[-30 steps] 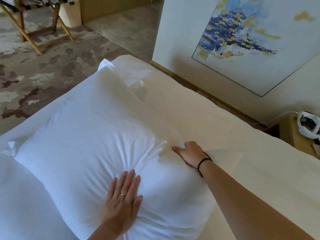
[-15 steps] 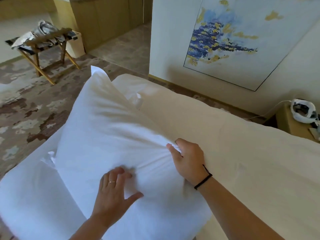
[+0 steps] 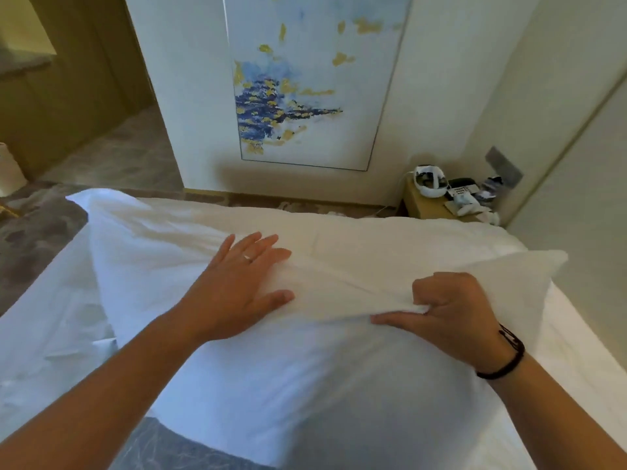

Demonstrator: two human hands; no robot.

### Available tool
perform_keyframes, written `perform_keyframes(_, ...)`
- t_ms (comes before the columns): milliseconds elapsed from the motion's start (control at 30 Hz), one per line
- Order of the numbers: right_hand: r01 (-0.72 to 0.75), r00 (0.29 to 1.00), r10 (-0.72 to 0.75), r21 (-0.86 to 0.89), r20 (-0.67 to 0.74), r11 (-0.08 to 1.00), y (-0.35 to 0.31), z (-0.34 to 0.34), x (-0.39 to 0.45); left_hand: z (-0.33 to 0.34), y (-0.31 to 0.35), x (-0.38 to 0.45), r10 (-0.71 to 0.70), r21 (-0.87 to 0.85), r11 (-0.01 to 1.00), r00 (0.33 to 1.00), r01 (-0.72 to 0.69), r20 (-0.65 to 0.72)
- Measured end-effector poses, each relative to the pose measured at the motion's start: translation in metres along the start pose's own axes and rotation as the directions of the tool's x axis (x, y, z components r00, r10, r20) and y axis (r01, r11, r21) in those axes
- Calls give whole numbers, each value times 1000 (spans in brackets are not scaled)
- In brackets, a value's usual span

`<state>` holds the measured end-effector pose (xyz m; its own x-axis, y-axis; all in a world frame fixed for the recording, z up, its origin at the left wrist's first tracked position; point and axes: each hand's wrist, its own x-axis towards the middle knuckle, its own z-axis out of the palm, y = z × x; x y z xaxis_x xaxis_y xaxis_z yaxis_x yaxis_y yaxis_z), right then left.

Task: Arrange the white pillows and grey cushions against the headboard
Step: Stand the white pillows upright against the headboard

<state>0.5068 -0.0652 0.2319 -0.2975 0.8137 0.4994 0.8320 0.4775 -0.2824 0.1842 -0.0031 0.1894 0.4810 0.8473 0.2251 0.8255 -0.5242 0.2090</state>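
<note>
Two hands work one white pillow. A second ago it lay flat under them; now it is lifted and swung round, so carrying it to the headboard is probably under way. The left hand presses it with fingers spread; right of it, the right hand pinches a fold. Under the pillow lies the bed; beyond it a painting, and to its right a nightstand.

pillow: white cloth, matt, creased | bedsheet: white cloth, wrinkled | nightstand: wood, matt | wristband: dark cord
</note>
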Motion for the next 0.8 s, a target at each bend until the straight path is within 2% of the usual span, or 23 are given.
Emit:
perform_keyframes(67, -136, 991, 136, -43, -15, 990, 44, -26, -44, 25, 37, 30, 46, -37, 999, 981, -40, 189)
perform_keyframes(167, -362, 932, 363, -91, -8, 928, 110, -44, -123, 74, 96, 56, 75, -5, 997, 938, -78, 339)
perform_keyframes(233, -501, 860, 509, -115, 49, 858, 149, -44, -184, 109, 134, 63, 109, 49, 989, 899, -143, 424)
perform_keyframes(300, -610, 751, 637, -186, 176, 770, 180, -34, -242, 143, 165, 63, 120, 98, 975, 848, -198, 517)
perform_keyframes(367, -665, 653, 699, -221, 292, 714, 201, -20, -286, 175, 191, 60, 105, 144, 962, 799, -233, 591)
perform_keyframes(400, -660, 642, 701, -242, 311, 712, 207, -13, -295, 186, 200, 59, 88, 173, 955, 784, -242, 615)
perform_keyframes(433, -634, 661, 686, -262, 304, 727, 210, -8, -299, 194, 207, 60, 67, 198, 950, 775, -242, 629)
perform_keyframes(533, -510, 790, 565, -257, 238, 821, 212, 6, -292, 201, 210, 61, 28, 219, 952, 772, -215, 635)
perform_keyframes(600, -448, 828, 491, -208, 272, 870, 210, 18, -279, 199, 206, 60, 10, 200, 965, 785, -170, 620)
perform_keyframes(667, -407, 825, 444, -176, 350, 896, 205, 31, -267, 198, 204, 59, -20, 182, 977, 805, -109, 592)
perform_keyframes(800, -459, 762, 466, -134, 449, 878, 206, 50, -263, 204, 210, 58, -61, 198, 979, 854, -50, 517)
